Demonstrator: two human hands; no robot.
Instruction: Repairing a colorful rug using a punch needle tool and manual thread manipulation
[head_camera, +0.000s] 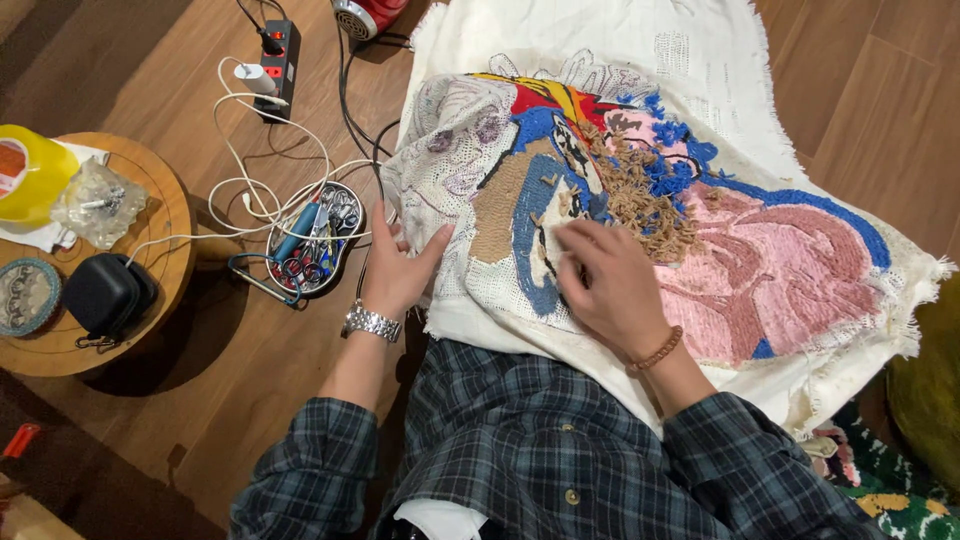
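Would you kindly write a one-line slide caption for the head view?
Left hand steadies the edge of a tufted cloth while the right hand presses its colourful yarn side.

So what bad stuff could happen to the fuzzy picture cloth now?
The right hand presses near the loose brown yarn ends, so it might snag or pull tufts out. The tufted cloth hangs over the lap toward the floor, where its frayed edge could catch on the white cables or the tray of scissors.

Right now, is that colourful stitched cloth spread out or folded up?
Spread out. The embroidered cloth lies open across the person's lap, its picture side up, with the left hand at its edge and the right hand flat on it.
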